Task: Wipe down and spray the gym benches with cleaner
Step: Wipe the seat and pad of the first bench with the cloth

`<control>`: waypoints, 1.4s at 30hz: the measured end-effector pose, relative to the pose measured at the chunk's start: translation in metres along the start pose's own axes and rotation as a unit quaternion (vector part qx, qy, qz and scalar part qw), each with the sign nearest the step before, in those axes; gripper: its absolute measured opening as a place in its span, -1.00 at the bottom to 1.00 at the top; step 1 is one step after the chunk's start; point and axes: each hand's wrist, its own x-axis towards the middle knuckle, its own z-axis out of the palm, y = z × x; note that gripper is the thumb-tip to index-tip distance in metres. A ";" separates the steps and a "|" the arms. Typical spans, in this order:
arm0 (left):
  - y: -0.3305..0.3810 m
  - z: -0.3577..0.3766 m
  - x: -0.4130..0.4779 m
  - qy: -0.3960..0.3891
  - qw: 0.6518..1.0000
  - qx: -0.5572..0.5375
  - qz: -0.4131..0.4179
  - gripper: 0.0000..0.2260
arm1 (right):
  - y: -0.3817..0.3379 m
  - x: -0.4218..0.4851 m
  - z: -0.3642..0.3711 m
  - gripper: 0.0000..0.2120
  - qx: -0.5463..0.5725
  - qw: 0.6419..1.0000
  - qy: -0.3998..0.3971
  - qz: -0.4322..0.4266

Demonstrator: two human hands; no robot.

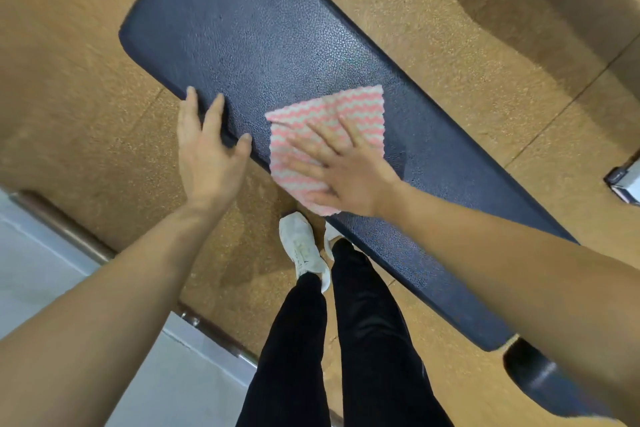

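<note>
A long dark blue padded gym bench point(256, 35) runs diagonally from the upper left to the lower right. A pink and white zigzag cloth point(349, 111) lies flat on the pad near its near edge. My right hand point(343, 170) presses flat on the cloth with fingers spread. My left hand point(207, 149) rests on the near edge of the pad, left of the cloth, thumb on top and fingers apart, holding nothing. No spray bottle is in view.
The floor point(86, 87) is speckled tan rubber. My legs in black trousers and white shoes point(304, 250) stand beside the bench. A metal rail point(65, 225) and grey surface lie at the lower left. A second dark pad point(540, 378) shows at the lower right.
</note>
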 end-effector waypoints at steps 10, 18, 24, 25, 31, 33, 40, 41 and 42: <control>-0.007 -0.003 0.015 -0.036 0.999 0.018 -0.004 -0.40 | 0.073 0.043 -0.020 -0.27 0.121 0.939 0.019 0.323; -0.004 -0.011 0.019 -0.035 0.998 0.057 0.012 -0.41 | 0.009 0.062 -0.018 -0.36 0.116 0.979 0.026 0.167; -0.021 -0.024 0.025 -0.014 0.998 0.012 0.054 -0.64 | -0.019 0.059 -0.013 -0.28 0.101 0.990 0.027 0.096; -0.023 -0.027 0.029 -0.007 0.998 0.014 0.063 -0.68 | -0.015 0.060 -0.013 -0.29 0.108 0.989 0.036 0.093; -0.020 -0.046 0.068 0.027 0.995 0.005 0.100 -0.68 | 0.013 0.067 -0.015 -0.34 0.116 0.980 0.007 0.162; -0.020 -0.054 0.086 0.024 0.995 0.022 0.098 -0.64 | 0.027 0.077 -0.023 -0.33 0.101 0.971 -0.001 0.217; -0.025 -0.073 0.142 -0.027 0.997 0.061 0.025 -0.35 | 0.048 0.134 -0.043 -0.26 0.148 0.875 0.044 0.458; -0.029 -0.074 0.143 -0.035 0.997 0.064 0.029 -0.34 | 0.041 0.141 -0.047 -0.26 0.156 0.865 0.037 0.476; -0.033 -0.075 0.144 -0.039 0.997 0.065 0.034 -0.34 | 0.031 0.148 -0.050 -0.27 0.162 0.862 0.030 0.479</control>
